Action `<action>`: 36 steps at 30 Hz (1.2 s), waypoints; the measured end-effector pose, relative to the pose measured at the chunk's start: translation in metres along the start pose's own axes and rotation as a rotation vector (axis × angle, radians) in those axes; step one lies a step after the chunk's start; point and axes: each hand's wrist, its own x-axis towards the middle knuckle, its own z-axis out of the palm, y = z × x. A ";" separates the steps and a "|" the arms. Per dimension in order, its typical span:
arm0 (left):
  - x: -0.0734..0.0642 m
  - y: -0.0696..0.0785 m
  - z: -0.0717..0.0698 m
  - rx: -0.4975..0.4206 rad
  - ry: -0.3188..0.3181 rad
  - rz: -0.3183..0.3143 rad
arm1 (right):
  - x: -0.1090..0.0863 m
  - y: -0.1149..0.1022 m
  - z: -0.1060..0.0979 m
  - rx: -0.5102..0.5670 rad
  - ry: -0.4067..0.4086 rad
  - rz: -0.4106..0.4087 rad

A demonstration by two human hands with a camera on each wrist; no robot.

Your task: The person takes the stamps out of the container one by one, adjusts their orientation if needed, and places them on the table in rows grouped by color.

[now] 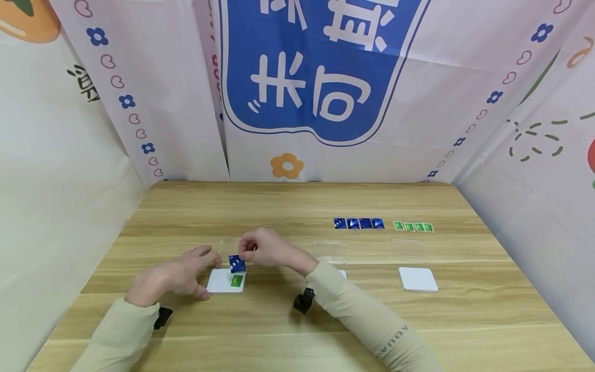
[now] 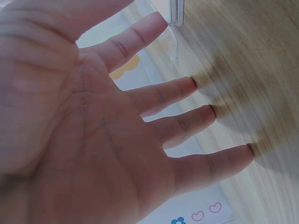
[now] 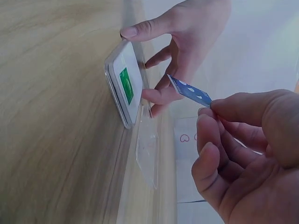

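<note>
Between thumb and fingertips, my right hand (image 1: 274, 248) pinches a small blue card (image 1: 237, 264) with white drop-like marks. In the right wrist view that card (image 3: 190, 91) is tilted above a flat white square case (image 3: 134, 74). On the case lies a small green card (image 3: 126, 86) with a pale edge. My left hand (image 1: 188, 271) spans the case's left side in the head view, thumb at the near edge and index finger at the far one. The left wrist view shows its fingers (image 2: 182, 128) spread and straight, several tips on the table.
Several blue cards (image 1: 359, 223) and several green cards (image 1: 413, 227) lie in rows at the back right. Clear lids (image 1: 409, 250) rest behind the cases. Another white case (image 1: 418, 279) stands right; one more is partly covered by my right sleeve (image 1: 367, 315). Printed cloth walls surround the table.
</note>
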 end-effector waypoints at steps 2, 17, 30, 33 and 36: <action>0.000 0.000 0.000 -0.001 0.000 0.001 | -0.001 0.000 -0.001 0.020 0.000 0.006; -0.002 0.000 -0.001 0.015 0.010 0.006 | -0.002 0.008 -0.011 0.050 0.005 0.021; -0.001 0.001 0.000 0.010 0.028 0.025 | -0.011 0.024 -0.025 0.082 0.032 0.044; 0.000 0.002 0.000 0.010 0.027 0.024 | -0.013 0.027 -0.028 0.090 0.034 0.047; 0.000 0.002 0.001 0.013 0.022 0.023 | -0.015 0.030 -0.032 0.093 0.026 0.045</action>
